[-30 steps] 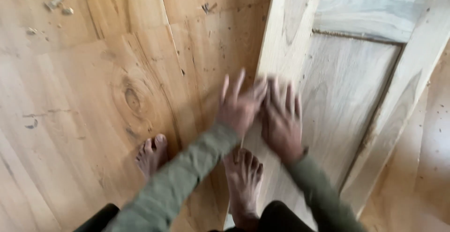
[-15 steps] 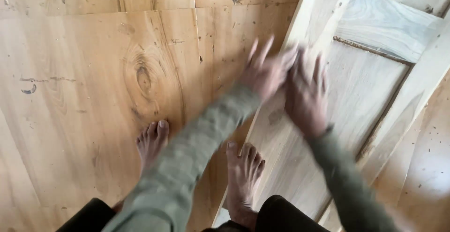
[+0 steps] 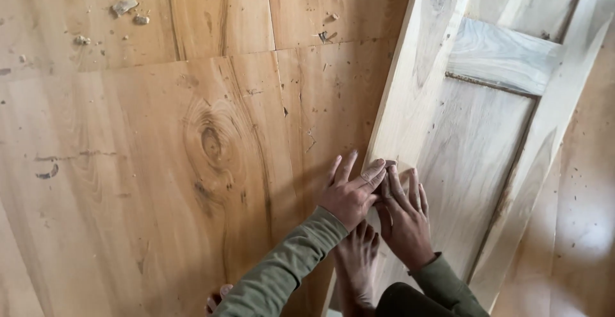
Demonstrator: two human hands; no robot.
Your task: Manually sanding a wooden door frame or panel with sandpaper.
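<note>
On the left we see the bare plank floor (image 3: 160, 163) with a dark knot (image 3: 211, 142) and scattered wood chips (image 3: 125, 6). Our left hand (image 3: 349, 192) lies with fingers spread, holding nothing, on the left edge of the pale wooden panelled door (image 3: 474, 157) that lies flat; our right hand (image 3: 403, 217) presses flat just beside it, fingers apart. We judge the door stiff, heavy and smooth, best gripped along its edge rails. We see no packages, labels or signs.

A knotty, honey-coloured wooden plank floor (image 3: 160, 163) carries a pale unfinished wooden panelled door (image 3: 474, 144) lying flat at the right; small grey wood chips (image 3: 125, 6) lie scattered at upper left.
</note>
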